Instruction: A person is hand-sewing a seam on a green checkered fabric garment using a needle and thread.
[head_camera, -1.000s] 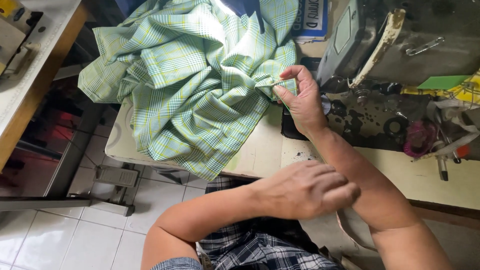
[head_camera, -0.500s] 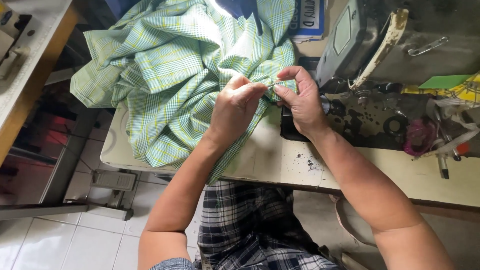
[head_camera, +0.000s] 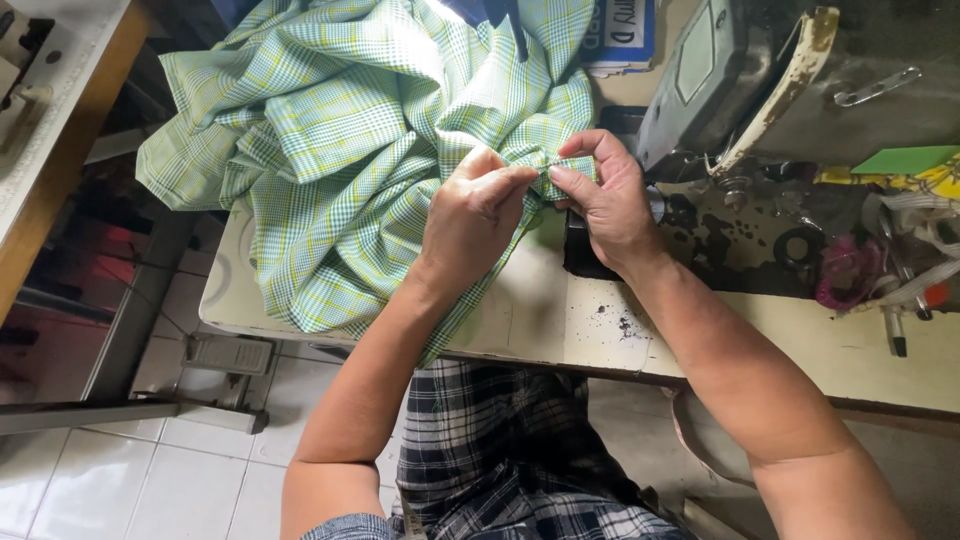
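Pinched between left hand (head_camera: 478, 212) and right hand (head_camera: 607, 195), both closed on a folded strip of green plaid fabric (head_camera: 552, 166) (long axis spanning fingertip to fingertip), equally near both.

Green-and-yellow checked cotton fabric (head_camera: 340, 150). Dark navy-and-white plaid garment (head_camera: 500, 450) on lap. Cream, black-speckled tabletop (head_camera: 600, 320). Grey metal sewing machine (head_camera: 720, 70). Flat bright-green card (head_camera: 905, 160). White tiled floor (head_camera: 100, 480).

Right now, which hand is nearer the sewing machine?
Right. The right hand pinches the green plaid fabric just beside the sewing machine, almost at its base. The left hand grips the same fold from the far side, farther from the machine.
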